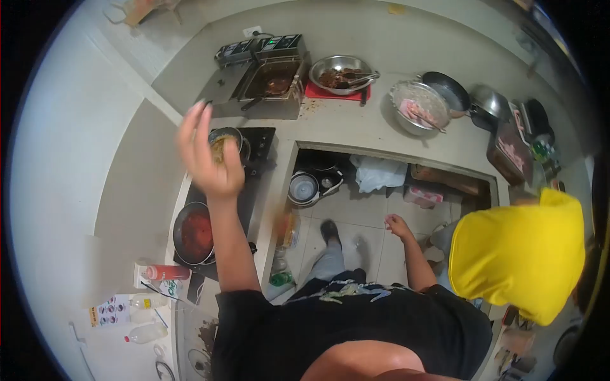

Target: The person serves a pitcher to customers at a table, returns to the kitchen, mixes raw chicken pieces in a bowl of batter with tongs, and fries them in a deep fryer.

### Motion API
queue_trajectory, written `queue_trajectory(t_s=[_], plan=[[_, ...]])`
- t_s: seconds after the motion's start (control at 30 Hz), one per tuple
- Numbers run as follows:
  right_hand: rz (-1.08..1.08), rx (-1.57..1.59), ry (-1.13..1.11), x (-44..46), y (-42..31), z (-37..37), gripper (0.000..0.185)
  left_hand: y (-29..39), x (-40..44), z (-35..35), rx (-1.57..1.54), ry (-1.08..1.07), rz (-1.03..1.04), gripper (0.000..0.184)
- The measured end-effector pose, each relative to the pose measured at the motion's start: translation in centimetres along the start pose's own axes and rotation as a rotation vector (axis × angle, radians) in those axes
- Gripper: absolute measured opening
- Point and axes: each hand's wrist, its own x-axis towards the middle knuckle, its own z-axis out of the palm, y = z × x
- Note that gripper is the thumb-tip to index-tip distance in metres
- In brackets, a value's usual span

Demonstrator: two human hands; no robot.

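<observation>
My left hand point(213, 155) is raised over the stove at the left, its fingers stretched out and nothing clearly held. Behind it, partly hidden, is a small pan point(223, 138) with brownish food. Below on the same black stove point(240, 202) stands a pan of red sauce point(196, 233). My right hand point(397, 225) hangs low over the floor, its fingers loosely bent and apart, touching nothing that I can make out.
A deep fryer point(273, 79), a steel bowl of food on a red board point(340, 75), a bowl with pinkish meat point(418, 111) and a meat tray point(510, 152) line the counter. Close at the right is a person in a yellow cap point(518, 254). Bottles point(147, 332) lie lower left.
</observation>
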Motion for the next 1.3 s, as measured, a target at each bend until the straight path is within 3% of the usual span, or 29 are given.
queue_trajectory(t_s=[0.07,0.13,0.2,0.27,0.37,0.47,0.57,0.67,0.77,0.8,0.97,1.07,1.3], plan=[[0.034,-0.004,-0.062,4.1,-4.4,0.5,0.042,-6.5,-2.8,5.1,-0.085,-0.294,-0.402,0.053],[0.044,0.155,-0.043,7.7,-8.5,1.2,0.039,-16.3,-9.2,11.4,0.186,-0.596,-0.531,0.055],[0.098,0.431,-0.032,9.6,-12.9,1.5,0.039,-21.5,-11.2,16.5,0.255,-1.113,-0.718,0.061],[0.117,0.650,0.016,14.3,-16.9,1.6,0.040,-26.8,-13.8,22.7,0.326,-1.396,-0.723,0.066],[0.101,0.824,0.088,21.2,-20.6,0.4,0.043,-30.5,-15.2,28.7,0.427,-1.586,-0.709,0.069],[0.103,0.983,0.067,27.1,-25.5,-1.0,0.036,-33.1,-17.7,33.0,0.455,-1.610,-0.769,0.065],[0.111,0.833,0.196,33.9,-28.8,-3.6,0.036,-34.5,-20.8,35.0,0.494,-1.555,-0.914,0.056],[0.135,0.635,0.470,40.4,-30.7,-5.0,0.034,-32.9,-21.3,33.7,0.540,-1.473,-0.892,0.047],[0.127,0.435,0.327,47.2,-29.0,-7.2,0.038,-31.2,-22.1,32.6,0.543,-1.365,-0.888,0.045],[0.108,0.505,0.335,48.3,-28.7,-7.2,0.038,-30.6,-22.4,32.3,0.540,-1.358,-0.925,0.045],[0.119,0.760,0.318,51.4,-30.1,-5.9,0.035,-28.1,-24.7,31.4,0.583,-1.268,-0.996,0.046],[0.060,0.610,0.296,52.3,-28.1,-6.1,0.035,-27.0,-25.5,30.8,0.578,-1.221,-1.037,0.048],[0.085,0.926,0.106,41.9,-27.0,-2.8,0.018,-26.1,-25.2,31.0,0.531,-1.233,-1.168,0.050]])
